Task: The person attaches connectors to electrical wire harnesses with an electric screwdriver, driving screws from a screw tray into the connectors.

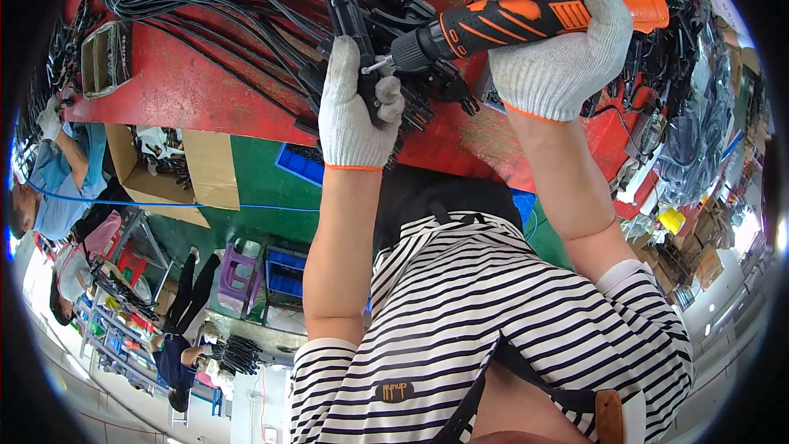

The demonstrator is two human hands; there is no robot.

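Note:
My right hand, in a white knitted glove with an orange cuff, is wrapped round an orange and black cordless drill. The drill points left, and the tip of its bit is right beside the thumb and fingers of my left hand. That hand wears a matching glove and is closed on a long black plastic part, which reaches away from me over the table. The fingers partly cover the part's near end. Whether the bit touches it, I cannot tell.
Bundled black cables spread over the worn red table. A small tray sits at its left end. More black parts and cables crowd the right. Below the table edge are an open cardboard box and a blue crate. Other people are at left.

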